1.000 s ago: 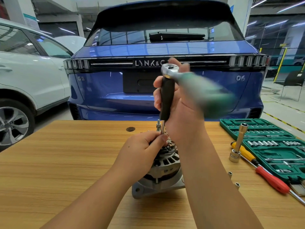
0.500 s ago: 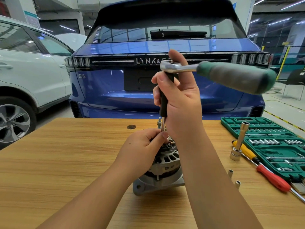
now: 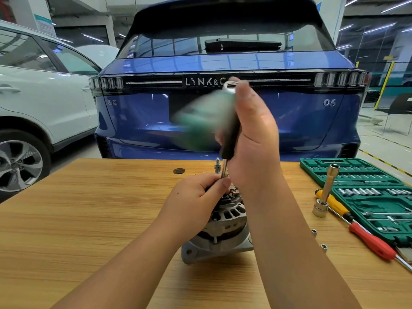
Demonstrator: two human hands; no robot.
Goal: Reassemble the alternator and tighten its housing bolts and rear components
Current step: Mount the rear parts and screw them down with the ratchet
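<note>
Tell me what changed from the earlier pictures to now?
The ratchet's green handle swung from the right side over to the left, blurred in motion. The right hand keeps its hold on the black extension; the left hand stays on the alternator. Table tools unmoved.

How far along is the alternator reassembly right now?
Done: the alternator housing halves look joined. In hand: right hand spins the ratchet on a vertical driver; left hand steadies its tip. Left: loose sockets and rear parts uncovered.
</note>
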